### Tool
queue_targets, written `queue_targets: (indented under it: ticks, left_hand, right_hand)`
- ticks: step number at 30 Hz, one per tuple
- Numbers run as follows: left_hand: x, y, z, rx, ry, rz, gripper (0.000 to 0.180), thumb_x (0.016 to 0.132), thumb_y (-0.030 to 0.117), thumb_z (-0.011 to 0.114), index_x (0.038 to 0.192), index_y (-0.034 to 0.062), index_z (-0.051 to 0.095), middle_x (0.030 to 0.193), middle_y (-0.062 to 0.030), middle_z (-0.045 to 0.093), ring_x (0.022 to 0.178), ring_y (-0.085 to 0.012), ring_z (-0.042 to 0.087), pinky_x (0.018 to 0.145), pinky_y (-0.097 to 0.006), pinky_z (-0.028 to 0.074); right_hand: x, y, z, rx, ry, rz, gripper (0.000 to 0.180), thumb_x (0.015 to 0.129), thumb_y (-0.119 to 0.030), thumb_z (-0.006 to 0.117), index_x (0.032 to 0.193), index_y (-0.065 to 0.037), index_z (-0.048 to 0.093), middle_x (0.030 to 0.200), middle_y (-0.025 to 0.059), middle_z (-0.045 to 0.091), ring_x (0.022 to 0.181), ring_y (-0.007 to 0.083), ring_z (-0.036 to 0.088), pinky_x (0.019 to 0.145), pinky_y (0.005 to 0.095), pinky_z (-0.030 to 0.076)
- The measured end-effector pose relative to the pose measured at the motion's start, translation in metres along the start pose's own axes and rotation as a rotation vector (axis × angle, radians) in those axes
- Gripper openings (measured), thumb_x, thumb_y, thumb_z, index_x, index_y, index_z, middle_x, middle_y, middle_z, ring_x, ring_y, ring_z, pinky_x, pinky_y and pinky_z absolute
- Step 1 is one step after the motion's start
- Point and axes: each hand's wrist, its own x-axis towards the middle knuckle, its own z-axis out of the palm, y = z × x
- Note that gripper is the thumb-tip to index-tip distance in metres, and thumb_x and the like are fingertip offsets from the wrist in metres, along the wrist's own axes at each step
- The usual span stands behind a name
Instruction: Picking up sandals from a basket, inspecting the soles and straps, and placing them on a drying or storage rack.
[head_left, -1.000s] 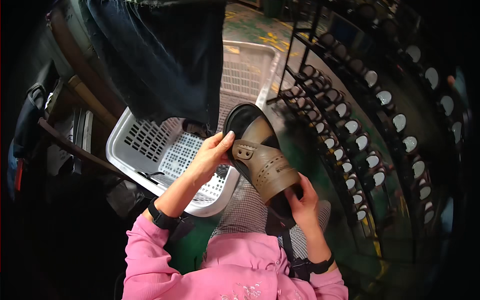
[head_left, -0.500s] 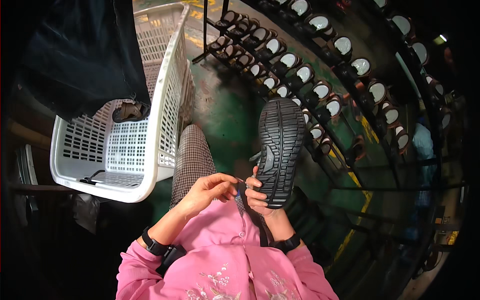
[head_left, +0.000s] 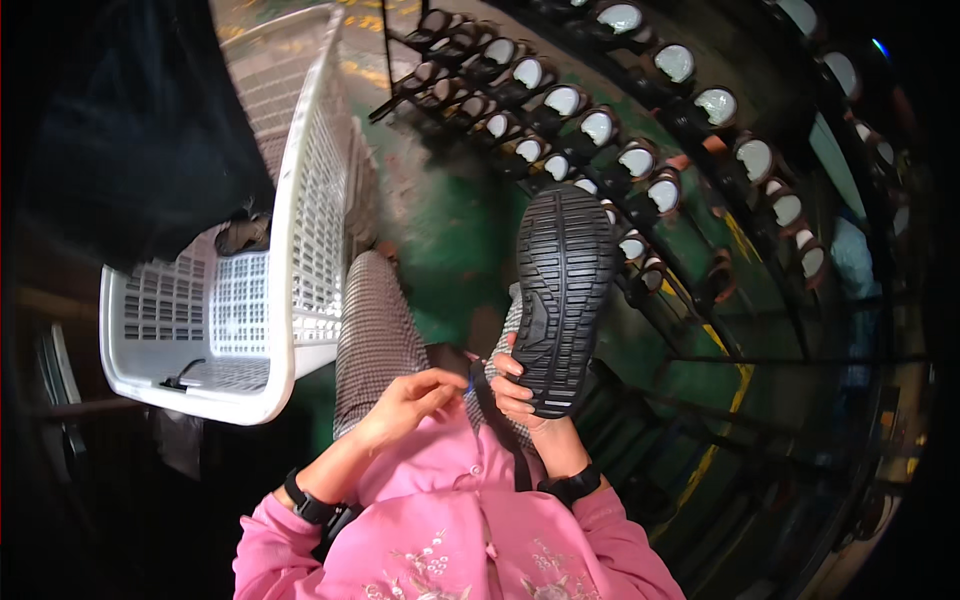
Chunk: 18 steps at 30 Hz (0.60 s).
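My right hand [head_left: 518,388] grips a shoe [head_left: 563,295] near its heel end. The shoe stands upright with its black ridged sole turned up toward me, so its upper is hidden. Close beside it on the left, my left hand [head_left: 415,402] is closed in a pinch, fingertips near a small blue bit and a dark strap-like strip [head_left: 483,395] over my lap. What those fingertips hold, if anything, is too small to make out.
A white plastic basket [head_left: 285,330] stands at my left, with dark cloth [head_left: 140,130] hanging over it and a brown shoe [head_left: 243,236] showing beneath. Racks of sandals with white insoles [head_left: 597,127] run along the far and right side. Yellow lines [head_left: 738,400] mark the green floor.
The view has shifted slightly, so the basket and racks sit further left. My left hand has come a little lower, its fingers still pinched. My right hand keeps hold of the shoe.
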Motion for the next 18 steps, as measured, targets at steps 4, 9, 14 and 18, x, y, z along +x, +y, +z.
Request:
queue_targets:
  ticks: [4, 9, 14, 18]
  left_hand:
    - [0.01, 0.0, -0.002, -0.036, 0.06, -0.093, 0.022, 0.096, 0.014, 0.048, 0.112, 0.0021, 0.058, 0.093, -0.0075, 0.065, 0.086, -0.0153, 0.062, 0.076, -0.028, 0.049]
    - [0.032, -0.008, 0.001, -0.014, 0.044, -0.167, 0.022, 0.097, 0.015, 0.048, 0.112, 0.0025, 0.058, 0.091, -0.0056, 0.066, 0.083, -0.0117, 0.062, 0.073, -0.025, 0.048]
    - [0.059, -0.008, 0.008, 0.027, 0.024, -0.21, 0.019, 0.096, 0.014, 0.05, 0.11, 0.004, 0.058, 0.091, -0.0078, 0.066, 0.083, -0.0144, 0.063, 0.073, -0.026, 0.049]
    - [0.078, -0.007, 0.01, 0.049, 0.059, -0.261, 0.019, 0.096, 0.015, 0.05, 0.11, 0.0045, 0.058, 0.09, -0.0082, 0.067, 0.081, -0.0147, 0.064, 0.071, -0.026, 0.05]
  right_hand:
    - [-0.018, -0.056, 0.013, -0.191, 0.184, -0.33, 0.041, 0.093, -0.029, 0.046, 0.13, -0.01, 0.049, 0.1, 0.0089, 0.056, 0.074, 0.0206, 0.052, 0.052, 0.0293, 0.047]
    - [-0.039, -0.139, 0.043, -0.42, 0.892, -0.962, 0.027, 0.089, -0.033, 0.059, 0.106, -0.012, 0.061, 0.094, 0.0011, 0.065, 0.079, 0.0149, 0.06, 0.058, 0.0272, 0.047]
    - [-0.05, -0.19, 0.054, -0.615, 0.969, -1.144, 0.034, 0.085, -0.029, 0.068, 0.113, -0.011, 0.059, 0.109, 0.0001, 0.064, 0.093, 0.0151, 0.062, 0.077, 0.0312, 0.049]
    - [-0.065, -0.233, 0.043, -0.621, 0.977, -1.167, 0.035, 0.084, -0.027, 0.069, 0.114, -0.011, 0.058, 0.11, 0.0007, 0.064, 0.094, 0.0153, 0.062, 0.077, 0.0303, 0.05]
